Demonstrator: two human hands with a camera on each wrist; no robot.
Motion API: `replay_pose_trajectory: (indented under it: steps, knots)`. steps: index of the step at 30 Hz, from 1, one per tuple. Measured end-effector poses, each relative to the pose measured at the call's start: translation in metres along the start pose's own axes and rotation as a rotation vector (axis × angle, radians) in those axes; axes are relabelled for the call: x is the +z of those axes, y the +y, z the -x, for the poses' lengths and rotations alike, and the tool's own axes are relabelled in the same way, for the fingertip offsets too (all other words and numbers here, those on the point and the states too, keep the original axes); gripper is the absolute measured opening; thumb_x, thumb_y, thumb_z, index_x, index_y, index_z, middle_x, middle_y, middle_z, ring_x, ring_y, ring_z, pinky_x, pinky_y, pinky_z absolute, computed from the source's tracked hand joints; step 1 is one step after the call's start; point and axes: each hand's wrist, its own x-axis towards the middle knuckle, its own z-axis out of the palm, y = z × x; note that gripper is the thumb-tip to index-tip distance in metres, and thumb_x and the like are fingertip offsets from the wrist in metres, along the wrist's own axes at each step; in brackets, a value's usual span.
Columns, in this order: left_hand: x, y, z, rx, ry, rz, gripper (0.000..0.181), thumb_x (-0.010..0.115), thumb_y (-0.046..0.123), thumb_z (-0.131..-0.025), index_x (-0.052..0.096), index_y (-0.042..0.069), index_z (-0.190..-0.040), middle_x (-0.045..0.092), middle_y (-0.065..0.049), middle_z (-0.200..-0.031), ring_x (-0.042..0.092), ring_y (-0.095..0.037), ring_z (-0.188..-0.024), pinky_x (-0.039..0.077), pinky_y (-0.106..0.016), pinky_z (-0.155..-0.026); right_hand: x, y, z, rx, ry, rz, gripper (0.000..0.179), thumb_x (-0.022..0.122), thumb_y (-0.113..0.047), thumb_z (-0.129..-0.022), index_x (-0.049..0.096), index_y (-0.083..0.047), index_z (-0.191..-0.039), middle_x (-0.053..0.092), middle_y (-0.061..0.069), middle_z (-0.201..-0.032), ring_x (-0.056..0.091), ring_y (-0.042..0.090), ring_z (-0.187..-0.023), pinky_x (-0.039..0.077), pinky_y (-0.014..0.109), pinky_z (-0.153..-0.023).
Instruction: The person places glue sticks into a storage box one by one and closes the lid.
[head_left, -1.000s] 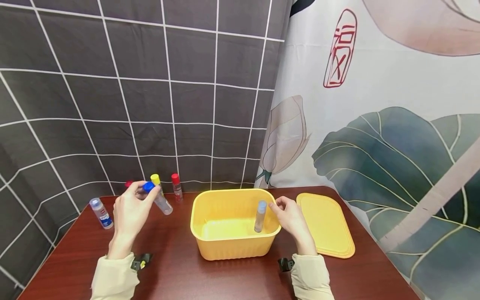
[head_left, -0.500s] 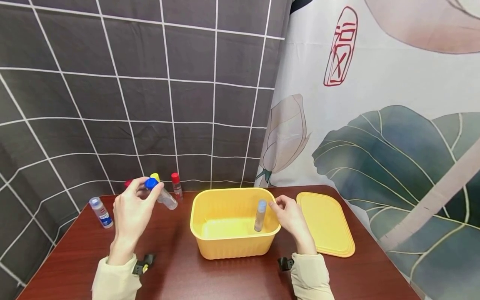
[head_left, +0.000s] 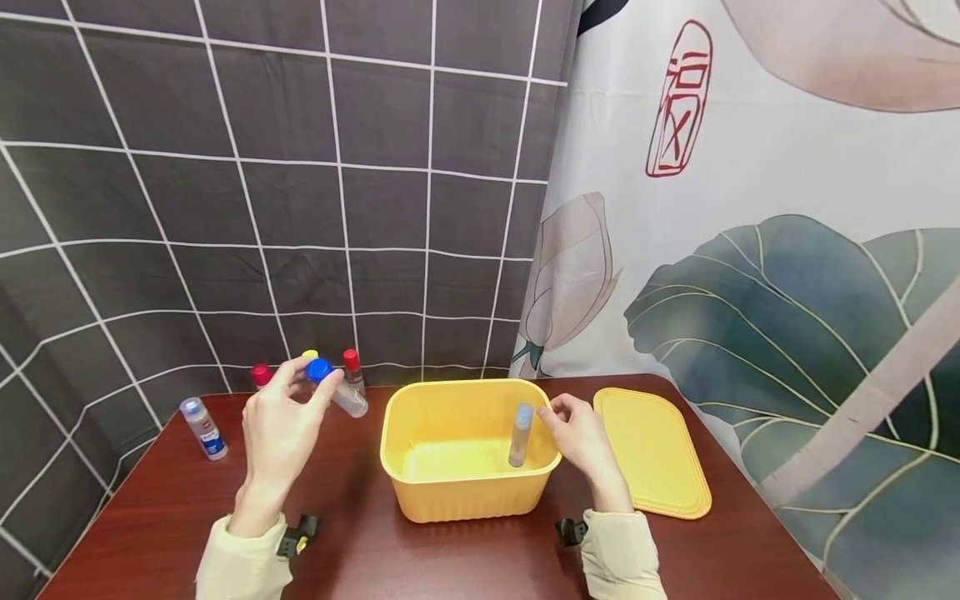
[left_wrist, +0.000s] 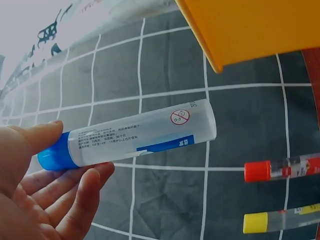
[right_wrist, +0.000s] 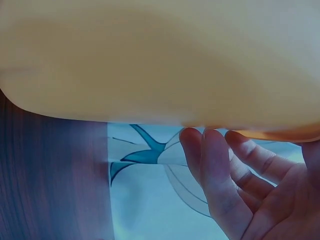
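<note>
L hand [head_left: 281, 429]: grasping; thumb one side, fingers other, pinched on cap end of translucent plastic cylindrical tube w/ blue cap [left_wrist: 145, 131].
Why cap end: prob. leaves body free & keeps fingers off far end, which points approx. 4 o'clock in head view.
Blue-cap tube pos.: approx. 2 o'clock of L hand's middle, seemingly off tabletop [head_left: 360, 533]; well apart from R hand [head_left: 581, 437], to its 9–10 o'clock.
R hand: fingers bent, pinching rim at 3 o'clock end of deep yellow plastic rectangular box [head_left: 465, 502].
Why there: prob. steadies box; rest of rim unblocked.
Inside box: clear cylindrical tube w/ pale blue cap [head_left: 521, 435], on end nr 3 o'clock wall, 9 o'clock of R hand; wall prob. helps it stay up.
Lid: flat yellow plastic rounded-corner lid [head_left: 654, 450], 3 o'clock of R hand, on tabletop; aside, so box mouth uncovered.
Other tubes: clear tube w/ bright red cap [head_left: 352, 371], approx. 10 o'clock of box; yellow-cap tube [left_wrist: 255, 223], mostly hidden in head view, 1 o'clock of L hand; dark-red-cap tube [head_left: 261, 374], 11 o'clock, body hidden; clear blue-labelled tube [head_left: 203, 427], 9 o'clock.
Backdrop: dk grey cloth w/ white grid [head_left: 382, 200], 12 o'clock.
</note>
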Motion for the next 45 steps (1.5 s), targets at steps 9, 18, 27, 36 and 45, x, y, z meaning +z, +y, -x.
replay_pose_trajectory:
  steps: [9, 18, 27, 36, 45]
  knots:
    - [0.004, 0.013, 0.003, 0.062, -0.043, 0.019, 0.039, 0.081, 0.029, -0.082, 0.069, 0.006, -0.111, 0.074, -0.009, -0.091, 0.069, -0.024, -0.076, 0.049, -0.027, -0.063, 0.0, 0.001, -0.002, -0.009, 0.005, 0.001, 0.017, 0.065, -0.021, -0.094, 0.065, -0.004, -0.093, 0.049, 0.005, -0.068, 0.048, 0.02, -0.062, 0.041, 0.03, -0.054]
    - [0.008, 0.017, 0.002, 0.082, -0.052, 0.02, 0.041, 0.082, 0.03, -0.08, 0.069, 0.006, -0.11, 0.074, -0.009, -0.088, 0.07, -0.023, -0.075, 0.05, -0.034, -0.063, 0.0, 0.0, -0.001, -0.002, -0.01, 0.011, 0.019, 0.064, -0.023, -0.094, 0.065, -0.004, -0.095, 0.049, 0.005, -0.069, 0.048, 0.02, -0.063, 0.04, 0.03, -0.054]
    - [0.029, 0.031, -0.008, 0.211, -0.203, -0.006, 0.036, 0.08, 0.033, -0.082, 0.069, 0.012, -0.109, 0.073, -0.003, -0.084, 0.066, -0.02, -0.067, 0.051, -0.037, -0.057, 0.0, -0.001, -0.002, 0.008, -0.013, 0.009, 0.019, 0.064, -0.023, -0.095, 0.065, -0.004, -0.096, 0.05, 0.006, -0.071, 0.049, 0.02, -0.065, 0.041, 0.03, -0.056]
    - [0.059, 0.04, -0.013, 0.267, -0.47, -0.078, 0.039, 0.077, 0.039, -0.084, 0.069, 0.011, -0.111, 0.064, 0.004, -0.074, 0.057, -0.013, -0.06, 0.045, -0.028, -0.051, 0.001, -0.003, -0.004, 0.012, -0.013, 0.012, 0.019, 0.064, -0.024, -0.095, 0.065, -0.005, -0.097, 0.052, 0.007, -0.075, 0.051, 0.021, -0.069, 0.043, 0.03, -0.058]
    - [0.082, 0.054, -0.023, 0.235, -0.801, -0.152, 0.037, 0.076, 0.045, -0.083, 0.07, 0.016, -0.103, 0.063, 0.01, -0.073, 0.055, -0.009, -0.058, 0.047, -0.025, -0.053, 0.002, -0.001, -0.002, 0.001, -0.001, 0.016, 0.018, 0.065, -0.023, -0.094, 0.065, -0.005, -0.094, 0.052, 0.005, -0.072, 0.05, 0.02, -0.067, 0.042, 0.03, -0.058]
